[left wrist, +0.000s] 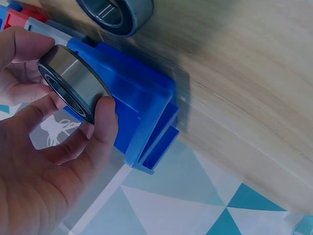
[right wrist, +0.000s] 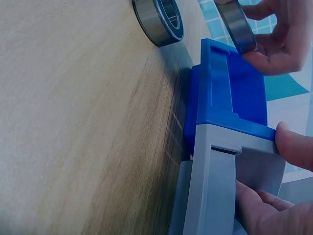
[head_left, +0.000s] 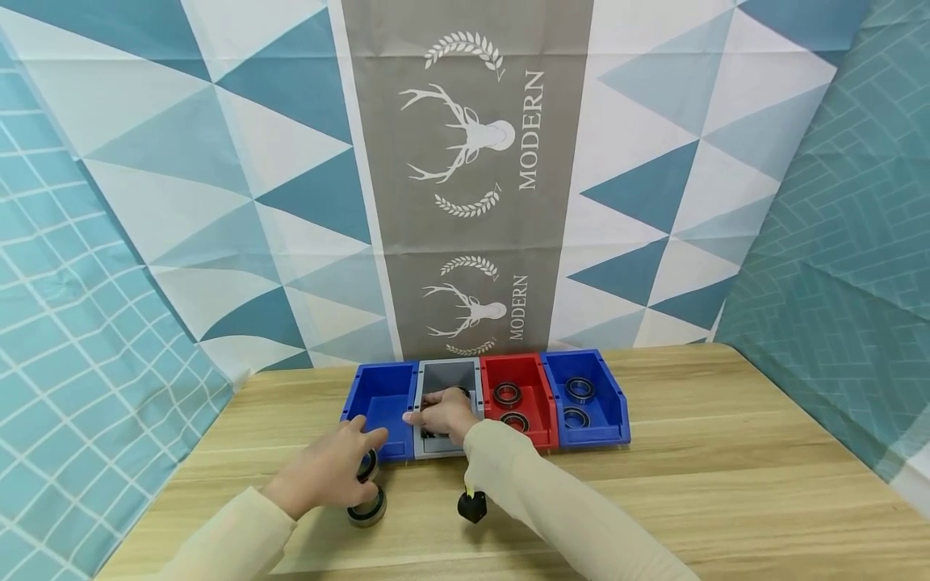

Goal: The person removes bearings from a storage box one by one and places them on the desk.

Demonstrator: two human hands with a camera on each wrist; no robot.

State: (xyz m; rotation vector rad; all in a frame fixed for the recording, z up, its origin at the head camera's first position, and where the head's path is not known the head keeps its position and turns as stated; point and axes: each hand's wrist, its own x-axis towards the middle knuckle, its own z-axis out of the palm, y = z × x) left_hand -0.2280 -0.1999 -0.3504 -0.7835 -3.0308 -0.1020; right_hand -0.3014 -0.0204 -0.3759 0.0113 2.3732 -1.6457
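My left hand (head_left: pixel 330 472) grips a ball bearing (left wrist: pixel 80 81) by its rim, fingers and thumb on opposite sides, above the table before the left blue bin (head_left: pixel 385 407). A second bearing (head_left: pixel 369 515) lies on the table below that hand. My right hand (head_left: pixel 446 415) reaches into the grey bin (right wrist: pixel 222 191). In the right wrist view its thumb is at the wall shared with the blue bin, spread apart from the fingers, whose tips are hidden inside. Dark ring parts show around the right hand in the grey bin.
To the right stand a red bin (head_left: pixel 534 403) and another blue bin (head_left: pixel 599 395), each with two bearings inside. All the bins form one row near the patterned backdrop (head_left: pixel 647 186). A small black item (head_left: pixel 472 507) shows below the right sleeve.
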